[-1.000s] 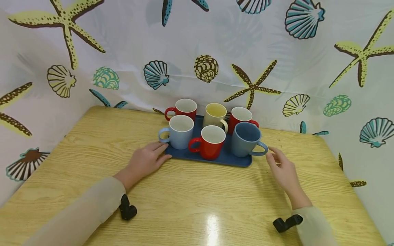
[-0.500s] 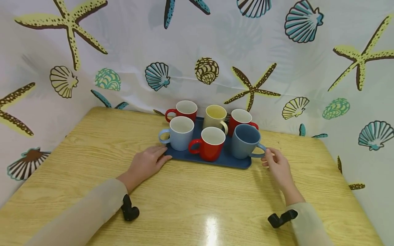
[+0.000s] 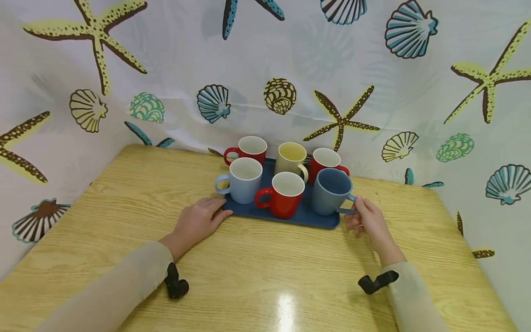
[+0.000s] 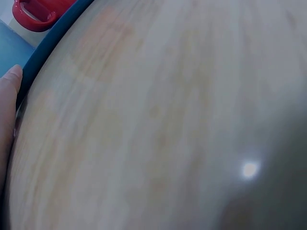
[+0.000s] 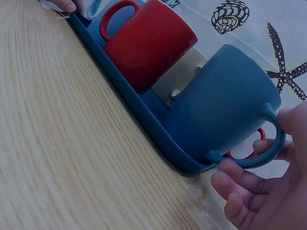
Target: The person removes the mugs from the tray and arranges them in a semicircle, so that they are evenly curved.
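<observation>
A dark blue tray (image 3: 309, 216) bears several mugs in two rows. At its front right stands a dark blue mug (image 3: 329, 196), upright, handle to the right. My right hand (image 3: 371, 223) pinches that handle; in the right wrist view, the thumb is on top and a finger (image 5: 276, 149) passes through the loop. My left hand (image 3: 197, 221) holds the tray's front left corner between thumb and fingers, the thumb (image 4: 10, 79) against the rim in the left wrist view. Between the hands, a red mug (image 3: 283, 200) and a light blue mug (image 3: 244, 186) fill the front row.
Behind stand a red mug (image 3: 254, 152) at left, a cream mug (image 3: 287, 162) in the middle and another red mug (image 3: 316, 168) at right. The wooden table (image 3: 257, 267) extends around the tray. A shell-patterned curtain (image 3: 174, 55) hangs behind and at the sides.
My right hand has moved left from beside the dark blue mug's handle and taken hold of it. The left hand stays at the tray corner; the mugs stand where they were.
</observation>
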